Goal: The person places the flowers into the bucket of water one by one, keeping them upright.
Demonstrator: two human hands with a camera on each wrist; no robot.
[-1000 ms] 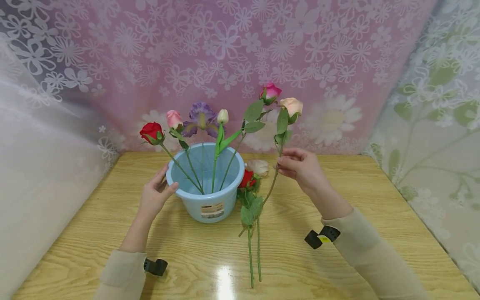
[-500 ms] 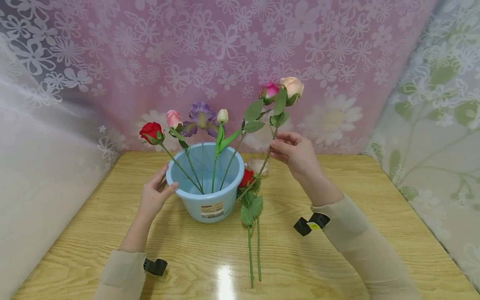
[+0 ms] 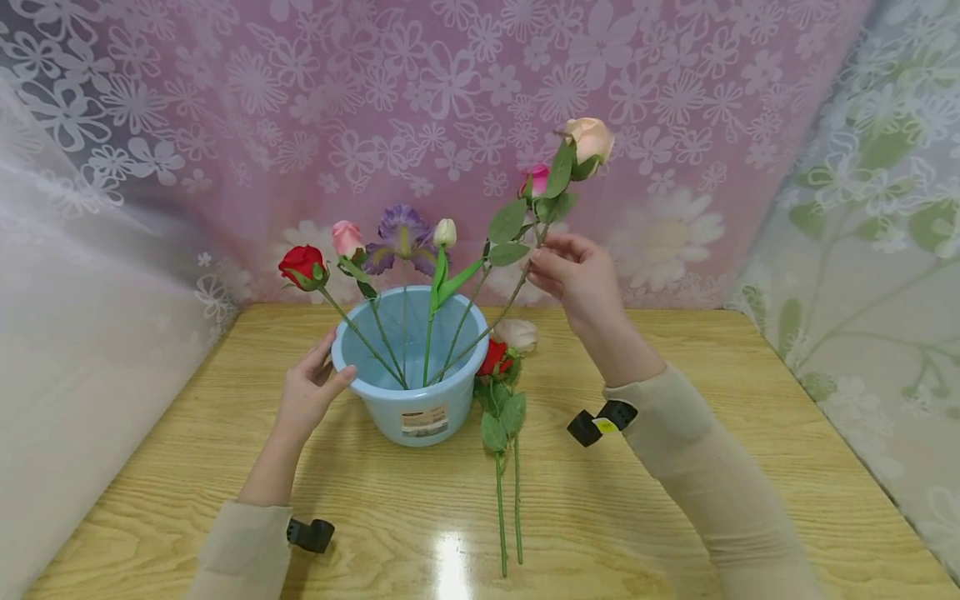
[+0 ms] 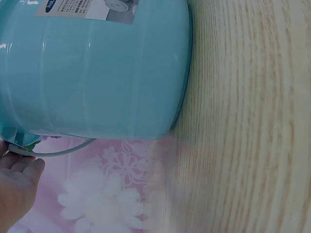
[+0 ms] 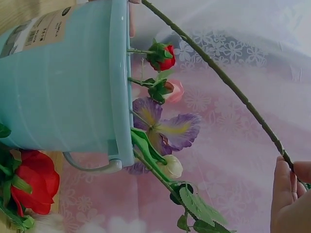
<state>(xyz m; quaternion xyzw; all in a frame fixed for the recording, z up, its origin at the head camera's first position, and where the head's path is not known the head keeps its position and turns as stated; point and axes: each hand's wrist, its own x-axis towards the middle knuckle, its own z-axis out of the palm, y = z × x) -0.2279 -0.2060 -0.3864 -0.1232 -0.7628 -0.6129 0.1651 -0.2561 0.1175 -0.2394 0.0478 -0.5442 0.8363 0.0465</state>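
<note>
My left hand (image 3: 307, 392) holds the light blue bucket (image 3: 378, 412) at its left rim, thumb over the edge and fingers outside. In my right hand (image 3: 581, 279) the stem of a peach rose (image 3: 588, 139) is pinched between thumb and fingers. Its bloom tilts up and right, while its lower stem slants across the bucket's right rim into the opening. Standing in the bucket are a red rose (image 3: 303, 267), a pink rose (image 3: 348, 239), a purple iris (image 3: 403, 232), a white tulip (image 3: 445, 233) and a magenta rose (image 3: 536, 180), partly behind the peach rose's leaves.
Right of the bucket, a second red rose (image 3: 495, 358) and a pale flower (image 3: 517, 335) lie on the wooden table (image 3: 637, 517), stems pointing toward the front edge. A pink floral curtain (image 3: 450, 100) hangs behind. In the right wrist view the bucket's handle (image 5: 92, 167) hangs down.
My right hand has moved up and left, lifting the peach rose and swinging its lower stem from over the lying flowers to over the bucket opening. My left hand stays at the rim.
</note>
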